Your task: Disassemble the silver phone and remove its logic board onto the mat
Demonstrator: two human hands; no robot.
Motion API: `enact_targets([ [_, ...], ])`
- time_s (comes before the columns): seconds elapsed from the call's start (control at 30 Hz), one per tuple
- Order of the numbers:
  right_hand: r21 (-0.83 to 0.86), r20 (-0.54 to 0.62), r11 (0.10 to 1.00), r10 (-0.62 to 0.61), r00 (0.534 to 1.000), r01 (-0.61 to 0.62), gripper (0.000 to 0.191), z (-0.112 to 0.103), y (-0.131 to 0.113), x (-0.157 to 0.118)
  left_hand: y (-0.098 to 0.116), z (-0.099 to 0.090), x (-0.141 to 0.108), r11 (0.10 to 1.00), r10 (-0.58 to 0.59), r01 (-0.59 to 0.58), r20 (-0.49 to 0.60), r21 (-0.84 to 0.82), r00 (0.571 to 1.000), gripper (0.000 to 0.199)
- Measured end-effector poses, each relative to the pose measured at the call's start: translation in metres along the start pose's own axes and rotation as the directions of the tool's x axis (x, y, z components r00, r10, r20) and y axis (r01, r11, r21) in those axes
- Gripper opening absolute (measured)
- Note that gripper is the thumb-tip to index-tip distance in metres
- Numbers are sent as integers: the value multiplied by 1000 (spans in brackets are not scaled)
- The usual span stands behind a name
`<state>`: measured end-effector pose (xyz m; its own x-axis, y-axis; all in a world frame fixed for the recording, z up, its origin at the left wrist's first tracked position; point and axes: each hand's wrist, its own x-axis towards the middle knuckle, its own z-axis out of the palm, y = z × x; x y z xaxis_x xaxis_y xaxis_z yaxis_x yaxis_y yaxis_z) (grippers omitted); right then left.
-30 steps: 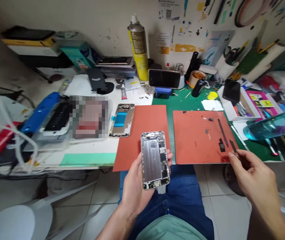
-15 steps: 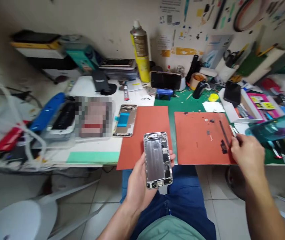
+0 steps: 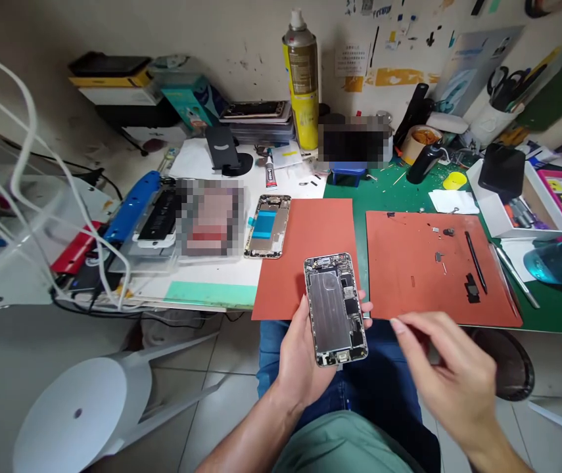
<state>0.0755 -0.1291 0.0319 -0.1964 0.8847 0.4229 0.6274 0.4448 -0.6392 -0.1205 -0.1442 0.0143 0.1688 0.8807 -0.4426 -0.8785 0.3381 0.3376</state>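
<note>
Opened phone (image 3: 330, 312) above lap (image 3: 392, 387), left grip (image 3: 303, 358) closed round its sides. Likely light, stiff, exposed components (image 3: 351, 305) fragile; best held by edges. Right grip (image 3: 453, 368) half-curled; cannot tell whether fingertips meet.

Left hand (image 3: 305, 368) holds the opened phone (image 3: 332, 315) innards-up, palm underneath, fingers round the far side. Right hand (image 3: 451, 378) hovers just off the front edge of the right red mat (image 3: 394, 269), thumb and index tips close together. That mat carries a black stick (image 3: 476, 263) and a dark part (image 3: 472, 289). Second phone shell (image 3: 279, 240), blue patch on it, lies just beside the left red mat (image 3: 320, 223).
</note>
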Motion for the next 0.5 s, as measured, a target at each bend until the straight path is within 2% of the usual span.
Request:
enact_targets([
  [0.1,71,28,997,28,999,-29,14,18,-16,-3,-2,2,-1,1000,2,-2,-34,5,999,61],
  [0.2,31,8,999,-7,1000,7,16,27,-17,-1,-3,2,-1,1000,8,-8,-38,-2,999,62],
  [0.5,75,11,997,36,999,-37,16,29,-26,-1,-6,1,-2,1000,9,-9,8,10,1000,61],
])
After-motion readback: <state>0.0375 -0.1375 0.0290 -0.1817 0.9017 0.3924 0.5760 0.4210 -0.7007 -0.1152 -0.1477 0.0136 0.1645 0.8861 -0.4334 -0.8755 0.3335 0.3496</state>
